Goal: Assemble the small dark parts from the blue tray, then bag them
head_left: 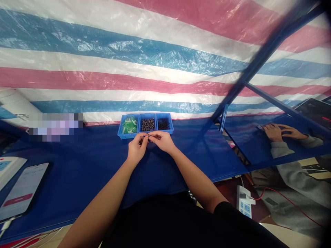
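Parts (148, 124) in mid bin (147, 116) — prob. metal

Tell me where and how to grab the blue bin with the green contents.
The blue bin is probably best pinched by its left rim, from the left and above. It stands upright and open-topped with that rim exposed; its right side adjoins the middle bin, and the left hand is near its front-right corner. Keep it level, as the green contents could spill.
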The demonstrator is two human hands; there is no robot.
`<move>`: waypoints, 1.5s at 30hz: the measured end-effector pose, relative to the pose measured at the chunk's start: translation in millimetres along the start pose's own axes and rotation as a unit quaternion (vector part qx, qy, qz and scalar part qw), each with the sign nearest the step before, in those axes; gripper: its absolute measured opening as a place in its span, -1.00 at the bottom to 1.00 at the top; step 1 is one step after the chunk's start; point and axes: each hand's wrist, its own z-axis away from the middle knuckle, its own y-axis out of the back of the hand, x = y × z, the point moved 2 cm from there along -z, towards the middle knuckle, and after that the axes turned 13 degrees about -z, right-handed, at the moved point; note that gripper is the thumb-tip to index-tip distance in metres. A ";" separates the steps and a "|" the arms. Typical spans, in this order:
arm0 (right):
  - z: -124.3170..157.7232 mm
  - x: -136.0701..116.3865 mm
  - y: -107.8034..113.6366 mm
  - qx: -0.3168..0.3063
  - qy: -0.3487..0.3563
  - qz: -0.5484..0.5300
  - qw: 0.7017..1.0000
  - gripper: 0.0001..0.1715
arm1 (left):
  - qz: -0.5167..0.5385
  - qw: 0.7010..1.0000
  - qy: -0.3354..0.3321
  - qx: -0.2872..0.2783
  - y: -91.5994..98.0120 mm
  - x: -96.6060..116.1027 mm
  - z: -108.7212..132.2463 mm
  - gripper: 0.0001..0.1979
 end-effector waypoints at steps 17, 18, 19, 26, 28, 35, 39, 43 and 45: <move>1.3 -4.5 0.1 -0.008 0.025 0.035 0.999 -0.70 | -0.013 1.000 -0.003 -0.015 3.3 5.0 1.3 -0.75; 1.2 -4.8 -0.1 -0.007 0.028 0.034 0.999 -0.69 | -0.014 1.000 -0.002 -0.017 3.5 5.1 1.5 -0.76; 1.1 -5.5 -0.5 -0.007 0.031 0.033 0.999 -0.67 | -0.014 1.000 -0.002 -0.017 3.6 5.2 1.6 -0.76; 9.2 -23.4 -0.3 0.087 0.112 0.115 0.983 -0.72 | 0.002 1.000 -0.001 -0.009 3.3 5.3 2.2 -0.74; 13.3 -27.3 4.1 0.151 0.149 0.136 0.968 -0.73 | -0.001 1.000 0.005 -0.003 3.0 5.2 2.3 -0.74; 6.2 -21.1 12.2 0.154 0.098 0.246 0.952 -0.61 | -0.033 0.999 0.012 0.010 2.9 3.6 1.7 -0.76; 0.9 -17.1 14.9 0.137 0.047 0.320 0.936 -0.67 | -0.043 0.998 0.015 0.033 4.8 2.9 0.9 -0.75; -1.4 -8.7 13.7 0.018 0.008 0.320 0.947 -0.77 | -0.061 0.996 0.040 0.058 6.0 0.0 -0.2 -0.76; -0.7 -4.4 9.5 -0.046 -0.006 0.329 0.943 -0.76 | -0.071 0.993 0.057 0.078 6.9 -2.4 -0.8 -0.77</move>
